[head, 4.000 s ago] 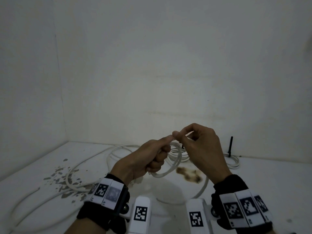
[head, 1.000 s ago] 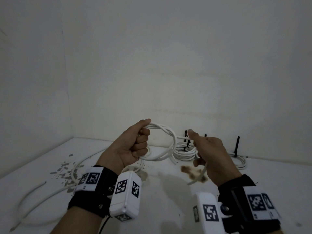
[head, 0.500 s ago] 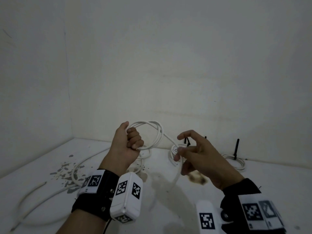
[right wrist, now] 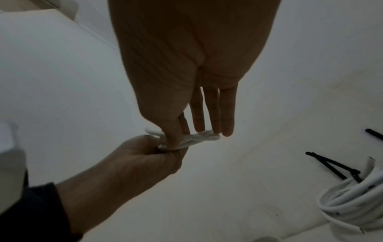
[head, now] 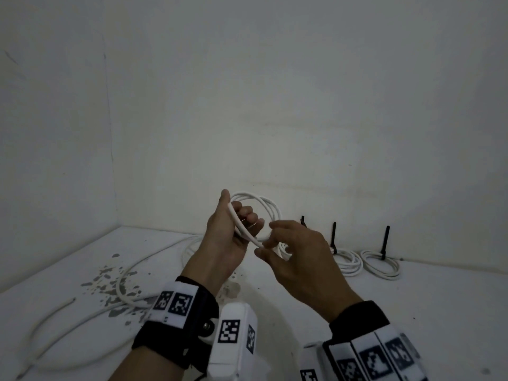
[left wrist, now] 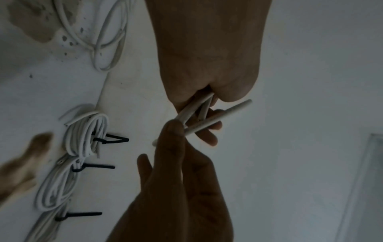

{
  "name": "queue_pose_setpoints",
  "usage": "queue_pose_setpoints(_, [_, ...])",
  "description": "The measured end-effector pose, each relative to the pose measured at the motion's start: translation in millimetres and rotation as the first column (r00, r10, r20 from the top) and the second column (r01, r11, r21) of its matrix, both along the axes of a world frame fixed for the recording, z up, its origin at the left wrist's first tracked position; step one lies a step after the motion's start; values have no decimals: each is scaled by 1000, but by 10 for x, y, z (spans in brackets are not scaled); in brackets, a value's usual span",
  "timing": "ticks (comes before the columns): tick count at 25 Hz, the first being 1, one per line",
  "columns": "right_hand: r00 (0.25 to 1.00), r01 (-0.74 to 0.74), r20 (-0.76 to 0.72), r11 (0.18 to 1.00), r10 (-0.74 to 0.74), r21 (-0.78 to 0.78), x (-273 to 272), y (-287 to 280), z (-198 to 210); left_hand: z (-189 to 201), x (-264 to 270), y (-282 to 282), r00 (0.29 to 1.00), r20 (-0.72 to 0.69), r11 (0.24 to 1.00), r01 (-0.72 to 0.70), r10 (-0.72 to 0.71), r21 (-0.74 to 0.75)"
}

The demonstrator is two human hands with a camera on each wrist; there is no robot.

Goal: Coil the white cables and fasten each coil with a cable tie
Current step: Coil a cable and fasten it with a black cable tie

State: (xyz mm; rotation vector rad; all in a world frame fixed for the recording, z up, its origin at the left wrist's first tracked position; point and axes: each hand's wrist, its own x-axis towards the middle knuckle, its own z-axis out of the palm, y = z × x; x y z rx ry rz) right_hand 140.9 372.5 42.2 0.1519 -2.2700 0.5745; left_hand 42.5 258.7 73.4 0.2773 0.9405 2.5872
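No readable writing shows; only black-and-white square code markers on the wrist bands [head: 176, 302] in the lower frame. At frame centre, the left hand [head: 228, 232] is clenched around a small coil of white cable [head: 264, 204], raised above the white table [head: 412, 292]. The right hand [head: 297, 254] pinches the coil's loose end between thumb and forefinger. Behind, at centre right, tied coils [head: 380, 264] with upright black cable ties [head: 386, 237] lie by the wall; loose cable [head: 82, 317] trails lower left across stains.

White tabletop [head: 412, 312], stained: grey-brown flecks [head: 107, 281] at left. Loose white cable [head: 82, 317] sprawls across the left side. Along the back wall lie tied white coils [head: 380, 266], each cinched with a black cable tie [head: 384, 242] standing upright.
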Motion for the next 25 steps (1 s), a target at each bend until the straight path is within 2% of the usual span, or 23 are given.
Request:
queue_pose_setpoints(3, [997,71,-13,997,-71,15,-33,-24,-12,2,86,45,997,-67,992,-55,48,-114])
queue_pose_setpoints(8, [993,57,96,991,-70,124,6,-43,-19,-13,182,99,990,-139,952,-75,35,-296])
queue_pose_setpoints(11, [996,26,88,998,-30,55,6,-23,-21,-8,216,130,980,-180,924,-145,84,-355])
queue_pose_setpoints(14, [994,-92,-76,987,83,-132,-18,-59,-30,23,195,78,983,-116,949,-170,144,-264])
queue_pose_setpoints(16, [980,-132,-162,987,116,-91,-18,-102,-56,48,175,32,987,-67,968,-157,147,-195])
queue_pose_setpoints(20, [982,-69,-164,989,90,133,-21,-165,-134,31,139,20,993,-28,984,-119,116,-135])
queue_pose_setpoints(25, [977,17,-213,997,1,80,-39,-174,-69,-15,151,68,1000,0,1000,15,-15,-9])
